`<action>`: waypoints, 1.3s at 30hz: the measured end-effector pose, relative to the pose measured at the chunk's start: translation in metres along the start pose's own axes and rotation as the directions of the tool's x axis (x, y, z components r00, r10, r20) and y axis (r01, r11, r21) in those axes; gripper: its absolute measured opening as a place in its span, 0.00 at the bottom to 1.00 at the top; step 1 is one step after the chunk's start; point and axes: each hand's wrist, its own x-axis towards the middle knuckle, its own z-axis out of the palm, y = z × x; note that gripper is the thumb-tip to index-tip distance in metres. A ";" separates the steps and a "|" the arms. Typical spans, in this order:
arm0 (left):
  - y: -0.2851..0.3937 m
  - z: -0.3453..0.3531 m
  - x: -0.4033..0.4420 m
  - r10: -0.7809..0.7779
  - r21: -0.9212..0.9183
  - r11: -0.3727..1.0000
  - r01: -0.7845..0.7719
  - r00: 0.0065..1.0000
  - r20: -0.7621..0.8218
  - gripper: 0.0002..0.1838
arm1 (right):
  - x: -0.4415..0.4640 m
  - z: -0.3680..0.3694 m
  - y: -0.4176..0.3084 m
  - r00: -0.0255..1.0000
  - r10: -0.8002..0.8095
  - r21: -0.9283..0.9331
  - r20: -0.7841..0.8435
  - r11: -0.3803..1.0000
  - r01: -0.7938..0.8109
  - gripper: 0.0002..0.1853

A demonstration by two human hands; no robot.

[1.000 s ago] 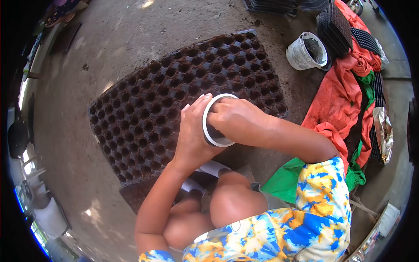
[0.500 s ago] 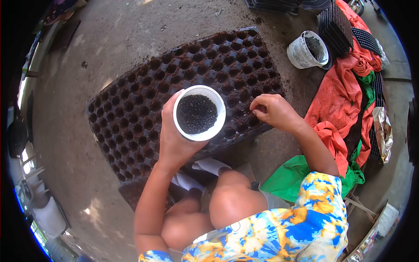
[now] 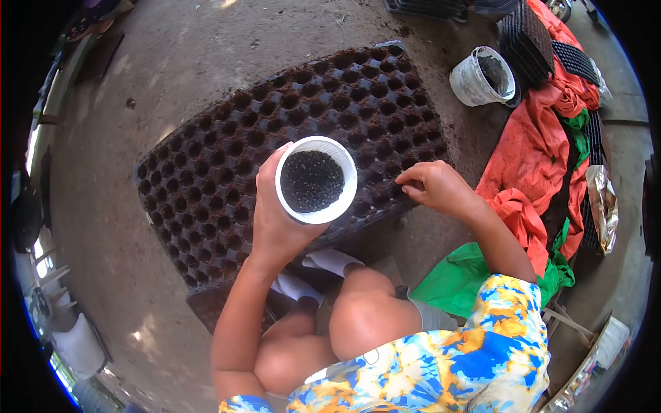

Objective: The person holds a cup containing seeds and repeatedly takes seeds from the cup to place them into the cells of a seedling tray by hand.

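Observation:
My left hand (image 3: 279, 224) is wrapped round a white plastic cup (image 3: 350, 180), held over the seedling tray. Inside the cup lie many small, dark, round seeds (image 3: 312, 181). My right hand (image 3: 438, 186) has its thumb and fingertips pinched together above the tray's near right edge. Whatever is between those fingertips is too small or hidden to make out. The dark seedling tray (image 3: 237, 148) spreads out in front of me, with rows of round cells and brown soil on its ridges. The cup and my left hand cover part of its near middle.
A soil-stained white bucket (image 3: 475, 81) stands beyond the tray on the right. Stacked black trays (image 3: 527, 45) lean behind it. A red tarp (image 3: 530, 148) and a green sheet (image 3: 458, 279) lie to my right. My knees (image 3: 372, 320) are close to the tray's near side.
My right hand has shifted slightly down, toward the tray's near edge, its fingertips still pinched. The cup in my left hand stays almost in place.

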 end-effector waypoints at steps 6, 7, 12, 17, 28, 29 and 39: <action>0.004 0.017 0.003 0.087 -0.001 0.996 -0.087 0.995 0.045 0.52 | 0.011 -0.017 -0.055 0.928 -0.334 -0.071 -0.165 0.943 0.326 0.08; 0.007 0.021 0.004 0.159 0.022 0.987 -0.161 0.986 0.048 0.52 | 0.015 -0.013 -0.067 0.883 -0.444 -0.112 -0.156 0.896 0.431 0.09; 0.015 0.024 0.004 0.195 0.045 0.979 -0.201 0.975 0.102 0.54 | 0.036 0.015 -0.090 0.836 -0.546 -0.318 0.058 0.783 0.534 0.09; 0.007 0.023 0.002 0.154 0.025 0.988 -0.155 0.987 0.053 0.54 | 0.037 -0.008 -0.082 0.844 -0.522 -0.008 -0.119 0.851 0.525 0.11; 0.002 0.003 -0.001 -0.011 -0.052 0.999 0.011 1.000 -0.007 0.54 | -0.012 0.012 0.007 0.999 0.047 0.119 -0.018 0.992 -0.045 0.10; 0.002 0.002 0.000 -0.007 -0.051 0.999 0.007 1.000 -0.010 0.54 | -0.013 0.014 0.009 0.999 0.040 0.118 -0.029 0.992 -0.037 0.10; 0.001 0.001 -0.001 -0.004 -0.047 0.999 0.004 1.000 -0.010 0.54 | -0.014 0.014 0.006 0.997 0.012 0.120 -0.081 0.993 -0.002 0.10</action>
